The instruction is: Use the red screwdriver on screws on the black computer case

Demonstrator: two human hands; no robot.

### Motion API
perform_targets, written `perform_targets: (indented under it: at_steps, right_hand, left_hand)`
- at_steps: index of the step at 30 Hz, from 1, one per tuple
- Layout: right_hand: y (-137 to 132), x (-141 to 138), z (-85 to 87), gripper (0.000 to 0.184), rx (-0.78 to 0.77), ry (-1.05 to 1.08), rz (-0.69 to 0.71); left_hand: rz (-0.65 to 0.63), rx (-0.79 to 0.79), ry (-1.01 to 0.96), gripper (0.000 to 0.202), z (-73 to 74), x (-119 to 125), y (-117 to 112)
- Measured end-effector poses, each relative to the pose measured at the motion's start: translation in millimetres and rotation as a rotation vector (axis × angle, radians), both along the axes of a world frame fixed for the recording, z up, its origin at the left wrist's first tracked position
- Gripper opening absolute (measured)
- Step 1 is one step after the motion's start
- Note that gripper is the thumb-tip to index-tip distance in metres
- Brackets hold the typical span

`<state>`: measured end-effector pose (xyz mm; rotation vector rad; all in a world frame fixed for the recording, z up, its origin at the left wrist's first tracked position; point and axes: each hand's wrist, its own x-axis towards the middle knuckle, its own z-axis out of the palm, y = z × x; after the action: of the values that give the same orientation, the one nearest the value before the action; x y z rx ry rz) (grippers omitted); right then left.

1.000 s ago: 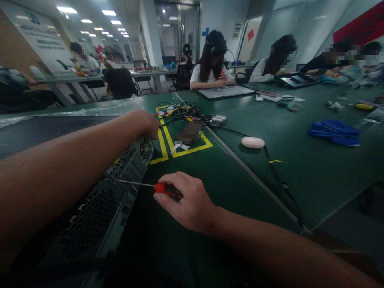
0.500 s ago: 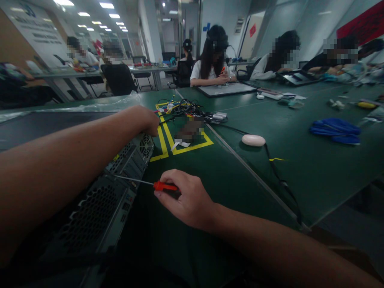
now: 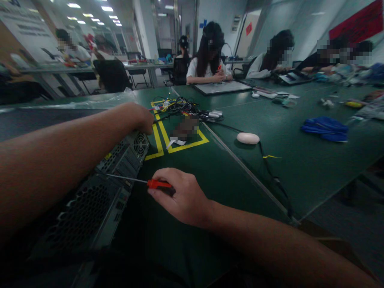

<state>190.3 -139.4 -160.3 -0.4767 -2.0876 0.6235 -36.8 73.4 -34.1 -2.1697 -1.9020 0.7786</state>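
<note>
A dark computer case (image 3: 87, 216) lies at the left of the green table, its perforated rear panel and fan grille facing right. My right hand (image 3: 181, 196) is closed around the red handle of a screwdriver (image 3: 160, 184). The thin metal shaft points left, against or close to the rear panel; its tip is too dark to make out. My left hand (image 3: 144, 118) reaches across the case to its far rear corner, beside the fan grille. The fingers of that hand are turned away and hidden, so their grip does not show.
Beyond the case lies a tangle of cables (image 3: 186, 106) by yellow tape marks (image 3: 189, 148). To the right are a pale oval object (image 3: 248, 138) on a black cord and a blue cloth bundle (image 3: 325, 129). A person (image 3: 208, 60) sits across the table, others farther off.
The whole view has shifted slightly, so the scene sits a little further left. Both hands keep about the same place against the case, and the screwdriver stays in my right hand.
</note>
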Motion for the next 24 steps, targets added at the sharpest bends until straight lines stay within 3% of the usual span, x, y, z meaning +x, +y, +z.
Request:
perform_targets:
  at_steps: [4, 12, 18, 24]
  right_hand:
    - [1.7, -0.2, -2.9, 0.016, 0.031, -0.013, 0.002]
    - [2.7, -0.9, -3.3, 0.018, 0.030, -0.029, 0.000]
    - [1.4, 0.2, -2.1, 0.013, 0.033, -0.014, -0.009]
    - [0.9, 1.0, -2.0, 0.015, 0.025, -0.031, -0.022]
  left_hand:
    - [0.003, 0.005, 0.026, 0.051, -3.5, -3.3, 5.2]
    - [0.008, 0.005, 0.004, 0.067, -15.5, -16.9, 22.9]
    - [-0.011, -0.011, 0.129, 0.060, -7.7, -5.8, 11.8]
    - [0.056, 0.007, 0.028, 0.061, -2.9, 3.1, 0.9]
